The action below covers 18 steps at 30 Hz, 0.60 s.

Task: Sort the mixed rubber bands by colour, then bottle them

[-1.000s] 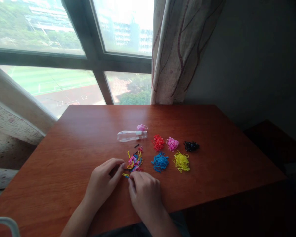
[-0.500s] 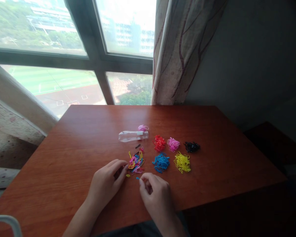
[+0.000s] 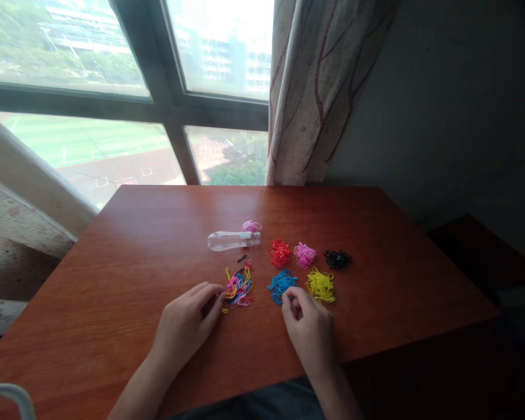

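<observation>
Beside the left edge of the mixed pile of small coloured rubber bands [image 3: 240,286], my left hand [image 3: 190,315] rests on the table with thumb and fingertips together; whatever they may pinch is hidden. A single yellow band [image 3: 224,311] lies just off its fingertips. My right hand [image 3: 308,321] is closed in a pinch at the lower edge of the blue band pile [image 3: 282,284]. The blue band at its fingertips blends into that pile. To the right of it is a yellow pile [image 3: 321,286], partly behind the hand.
Red [image 3: 280,254], pink [image 3: 305,255] and black [image 3: 337,259] piles form the back row. A clear plastic bottle [image 3: 230,240] lies on its side, with a pink item [image 3: 251,226] behind its neck. One black band [image 3: 242,258] lies nearby on the wooden table [image 3: 114,291].
My right hand has moved right and away from me, from near the mixed pile to the blue pile, carrying a blue band. My left hand stays in place. The view shifts slightly.
</observation>
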Available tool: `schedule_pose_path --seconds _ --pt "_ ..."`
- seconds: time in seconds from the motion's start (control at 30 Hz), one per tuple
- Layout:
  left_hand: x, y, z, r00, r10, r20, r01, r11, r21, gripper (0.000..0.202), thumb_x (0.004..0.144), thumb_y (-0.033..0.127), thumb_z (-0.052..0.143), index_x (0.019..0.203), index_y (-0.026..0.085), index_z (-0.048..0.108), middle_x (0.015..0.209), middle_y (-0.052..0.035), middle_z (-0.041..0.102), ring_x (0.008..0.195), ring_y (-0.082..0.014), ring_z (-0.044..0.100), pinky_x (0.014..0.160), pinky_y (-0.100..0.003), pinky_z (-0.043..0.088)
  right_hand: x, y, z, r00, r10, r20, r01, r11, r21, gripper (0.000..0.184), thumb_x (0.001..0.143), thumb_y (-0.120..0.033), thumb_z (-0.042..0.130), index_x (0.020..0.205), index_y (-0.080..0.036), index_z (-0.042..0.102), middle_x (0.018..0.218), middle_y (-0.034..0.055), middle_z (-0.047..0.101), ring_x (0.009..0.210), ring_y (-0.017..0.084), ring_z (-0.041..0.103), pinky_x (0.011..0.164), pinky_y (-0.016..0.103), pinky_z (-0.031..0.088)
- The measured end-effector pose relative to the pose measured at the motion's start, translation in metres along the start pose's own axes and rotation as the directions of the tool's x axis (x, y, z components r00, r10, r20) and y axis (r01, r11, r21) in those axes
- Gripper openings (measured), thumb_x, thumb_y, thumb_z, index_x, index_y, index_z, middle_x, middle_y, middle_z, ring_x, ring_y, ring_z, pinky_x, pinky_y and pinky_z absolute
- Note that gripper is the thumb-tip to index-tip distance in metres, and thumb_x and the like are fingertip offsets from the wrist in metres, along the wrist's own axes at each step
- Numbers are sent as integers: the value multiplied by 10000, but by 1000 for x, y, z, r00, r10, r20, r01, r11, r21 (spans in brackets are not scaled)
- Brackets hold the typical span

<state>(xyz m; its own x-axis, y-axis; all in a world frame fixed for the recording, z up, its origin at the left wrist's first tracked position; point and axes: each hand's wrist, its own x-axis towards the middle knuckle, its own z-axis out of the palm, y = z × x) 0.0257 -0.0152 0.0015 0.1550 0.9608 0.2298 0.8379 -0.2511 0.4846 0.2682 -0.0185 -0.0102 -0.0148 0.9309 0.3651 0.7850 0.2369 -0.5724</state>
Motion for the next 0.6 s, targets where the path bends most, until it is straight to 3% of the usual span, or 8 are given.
schedule_pose_path --seconds 0.13,0.37,0.6 --pt "-1 1 -1 1000 6 -13 -6 1000 -4 223 952 342 486 906 230 673 848 -9 736 732 -162 693 628 -239 473 -1 0 3 999 -27 -26 26 999 -36 212 977 -241 482 853 -207 651 690 11 652 606 154 605 625 259 396" --pt "-1 1 -1 1000 -14 15 14 1000 -17 204 956 330 492 907 230 664 829 -6 716 720 -155 671 629 -235 460 -8 -4 4 999 -33 -28 35 998 51 196 973 -229 494 857 -207 650 718 13 673 620 149 632 638 249 424" --pt "-5 -3 -2 1000 -29 -4 28 996 -80 196 955 333 506 915 217 660 839 -11 703 730 -154 657 663 -243 477 -16 -28 15 985 -113 132 90 981 171 190 957 -192 481 836 -218 625 698 0 652 633 150 619 621 237 390"
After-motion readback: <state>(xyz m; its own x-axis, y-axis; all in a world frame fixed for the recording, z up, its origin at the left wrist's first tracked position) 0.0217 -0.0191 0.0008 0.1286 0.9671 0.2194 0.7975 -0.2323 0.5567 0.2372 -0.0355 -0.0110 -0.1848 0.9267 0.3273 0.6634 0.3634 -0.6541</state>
